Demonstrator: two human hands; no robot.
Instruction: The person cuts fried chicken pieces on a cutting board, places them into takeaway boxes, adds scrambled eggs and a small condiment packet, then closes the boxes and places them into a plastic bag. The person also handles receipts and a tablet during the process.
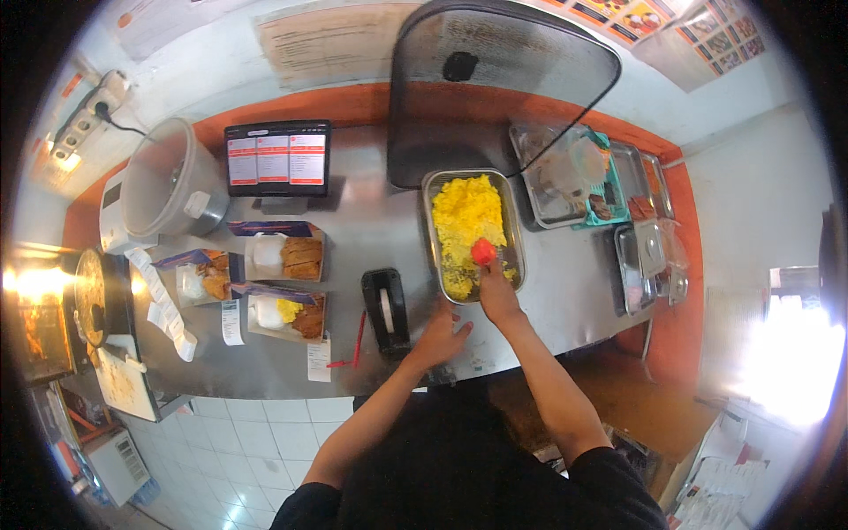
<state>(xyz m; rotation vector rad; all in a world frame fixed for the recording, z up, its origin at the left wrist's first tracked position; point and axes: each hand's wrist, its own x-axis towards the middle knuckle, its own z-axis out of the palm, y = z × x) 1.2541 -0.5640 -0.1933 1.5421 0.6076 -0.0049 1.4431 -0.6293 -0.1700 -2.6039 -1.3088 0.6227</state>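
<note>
Over a metal tray point(518, 231), red utensil point(483, 252) in the right hand point(497, 293)

Crumbly yellow food point(468, 201), resembling scrambled egg, covers most of the tray, which sits on the steel desk point(570, 274). The right hand grasps the utensil above the tray's near half. The left hand point(442, 339) appears to hold nothing, fingers loosely spread near the tray's near left corner; whether they touch it, I cannot tell. Further left lie a black tape dispenser point(385, 314), a red pen point(359, 341) and three open food boxes point(270, 229).
</note>
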